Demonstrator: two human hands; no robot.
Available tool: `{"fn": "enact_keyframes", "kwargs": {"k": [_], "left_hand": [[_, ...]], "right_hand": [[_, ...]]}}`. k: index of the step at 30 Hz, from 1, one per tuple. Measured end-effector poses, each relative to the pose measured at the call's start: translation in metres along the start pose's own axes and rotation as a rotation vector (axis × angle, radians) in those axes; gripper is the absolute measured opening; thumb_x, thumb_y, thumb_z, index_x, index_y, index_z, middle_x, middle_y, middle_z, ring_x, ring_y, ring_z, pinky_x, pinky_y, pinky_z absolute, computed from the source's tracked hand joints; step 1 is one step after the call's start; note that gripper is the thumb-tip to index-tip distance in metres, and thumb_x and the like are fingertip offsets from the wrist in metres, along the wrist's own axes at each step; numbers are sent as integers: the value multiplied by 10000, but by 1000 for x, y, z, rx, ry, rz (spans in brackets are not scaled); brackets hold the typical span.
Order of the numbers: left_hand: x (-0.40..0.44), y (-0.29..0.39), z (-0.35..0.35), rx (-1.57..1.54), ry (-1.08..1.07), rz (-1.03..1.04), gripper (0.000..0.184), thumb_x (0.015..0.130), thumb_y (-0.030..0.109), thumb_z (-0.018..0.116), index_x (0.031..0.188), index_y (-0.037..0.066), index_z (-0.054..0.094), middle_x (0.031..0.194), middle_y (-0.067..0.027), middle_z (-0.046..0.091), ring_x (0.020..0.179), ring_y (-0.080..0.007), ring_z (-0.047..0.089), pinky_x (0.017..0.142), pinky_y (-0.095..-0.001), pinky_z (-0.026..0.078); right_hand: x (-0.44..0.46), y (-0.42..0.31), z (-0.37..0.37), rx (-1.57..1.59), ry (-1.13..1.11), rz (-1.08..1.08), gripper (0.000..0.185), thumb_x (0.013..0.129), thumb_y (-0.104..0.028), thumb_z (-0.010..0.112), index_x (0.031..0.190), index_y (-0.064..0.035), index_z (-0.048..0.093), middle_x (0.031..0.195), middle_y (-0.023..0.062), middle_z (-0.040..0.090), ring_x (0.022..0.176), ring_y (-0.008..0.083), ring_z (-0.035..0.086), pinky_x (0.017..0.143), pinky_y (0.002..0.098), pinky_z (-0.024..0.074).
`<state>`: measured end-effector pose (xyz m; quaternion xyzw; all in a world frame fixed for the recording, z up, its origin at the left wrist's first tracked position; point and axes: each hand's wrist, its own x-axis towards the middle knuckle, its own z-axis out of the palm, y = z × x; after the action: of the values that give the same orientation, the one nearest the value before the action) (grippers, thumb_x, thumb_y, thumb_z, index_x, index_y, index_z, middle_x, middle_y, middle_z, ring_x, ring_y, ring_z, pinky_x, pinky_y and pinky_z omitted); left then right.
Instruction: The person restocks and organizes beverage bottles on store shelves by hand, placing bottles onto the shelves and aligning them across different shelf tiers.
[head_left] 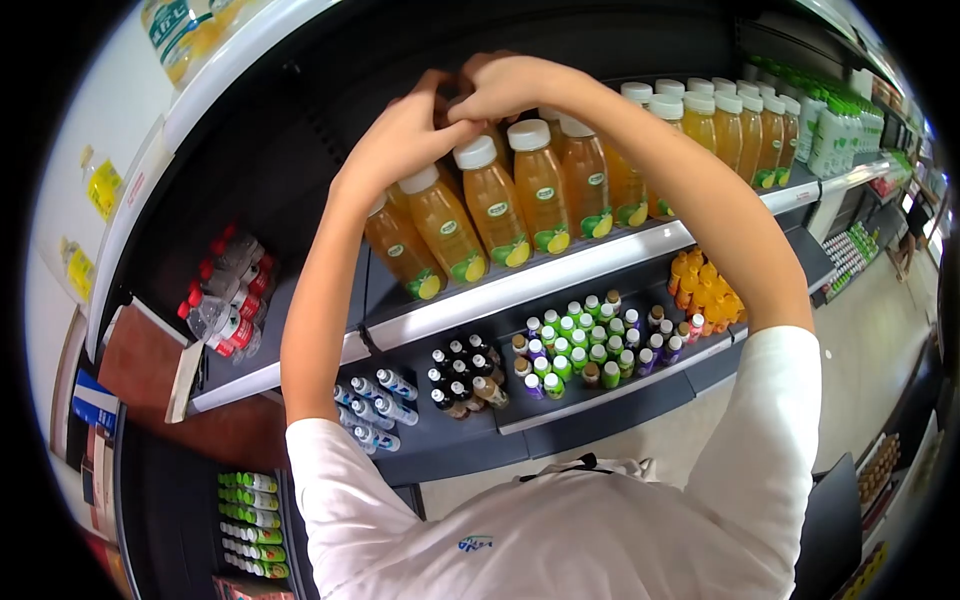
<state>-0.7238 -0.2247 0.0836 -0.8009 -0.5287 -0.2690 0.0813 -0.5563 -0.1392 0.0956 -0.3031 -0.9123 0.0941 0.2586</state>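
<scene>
My left hand [405,130] and my right hand [505,88] meet above the upper shelf, behind the front row of juice bottles. Their fingers are curled close together, and whatever they grip is hidden behind the knuckles. Just below them stands a juice bottle with a white cap [490,205], filled with yellow-orange drink and marked with a green-and-yellow citrus print. Another juice bottle [541,190] is beside it on the right. Under my left wrist a further juice bottle [440,230] leans slightly, its cap partly covered.
Shelf edge [560,268] runs in front of the juice bottles. Red-capped bottles [228,300] lie left. White-and-green packs [832,135] stand far right. The lower shelf holds small green bottles [580,340], dark bottles [465,375], white-and-blue bottles [375,410] and orange bottles [705,290].
</scene>
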Motion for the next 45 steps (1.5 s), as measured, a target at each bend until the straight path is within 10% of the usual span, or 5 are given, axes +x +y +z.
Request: {"fn": "enact_keyframes", "kwargs": {"k": [20,26,28,33,45], "left_hand": [[-55,136,-14,641,375,-58,581,940,228,679,1468,67,495,1503,-176,483,1333,-394,520,1071,-433,444],[-95,244,51,2,990,718,621,974,378,494,1365,-104,504,1347,-392,525,1102,-379,650,939,-472,518],[-71,286,93,-237,1570,874,350,1043,474,449,1080,125,454,897,-28,458,825,-170,535,758,-340,458],[14,356,161,-860,1930,1305,320,1064,376,408,1019,81,524,888,-1,443,741,-149,485,695,-307,442],[119,600,383,-2289,834,957,390,996,477,480,1068,94,488,964,-93,493,767,-247,527,653,-391,462]], "right_hand": [[34,9,10,175,-639,-14,745,867,-627,628,1318,-34,644,1158,197,694,1008,308,691,875,411,561],[-86,14,-1,-105,306,-369,694,918,-481,651,1343,36,469,1226,263,589,1135,412,598,892,509,536],[-129,28,-8,-115,545,-603,680,792,-382,746,1301,6,518,1107,196,603,978,357,624,758,479,548],[-273,82,-70,-452,764,-694,406,781,-288,686,1121,-77,617,944,61,587,892,227,588,654,324,440],[-600,261,-213,-1068,16,296,512,805,-315,708,1271,-175,548,1078,12,557,942,188,590,747,334,487]]}}
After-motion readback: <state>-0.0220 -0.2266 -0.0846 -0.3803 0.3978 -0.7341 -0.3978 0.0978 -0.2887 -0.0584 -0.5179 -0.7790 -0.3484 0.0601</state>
